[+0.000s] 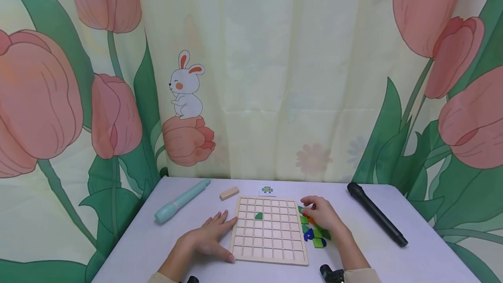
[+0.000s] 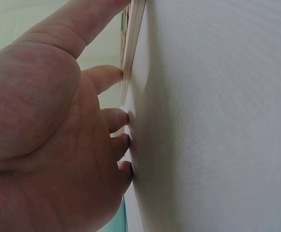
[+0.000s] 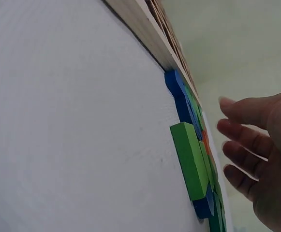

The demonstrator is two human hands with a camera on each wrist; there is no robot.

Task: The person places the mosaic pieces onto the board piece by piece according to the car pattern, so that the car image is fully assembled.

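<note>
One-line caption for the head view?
Left hand rests beside a wooden grid board; right hand reaches over coloured tiles.

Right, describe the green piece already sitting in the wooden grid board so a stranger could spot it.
On the pale table lies a square wooden grid board between the two hands. One small dark green piece with a rounded top sits in a cell near the upper middle; every other visible cell is bare.

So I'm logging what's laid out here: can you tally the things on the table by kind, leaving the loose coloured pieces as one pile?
Wooden grid board: 1
Green piece set in the board: 1
Pile of coloured pieces: 1
Teal pen: 1
Wooden block: 1
Pattern card: 1
Black microphone: 1
Total: 7
</note>
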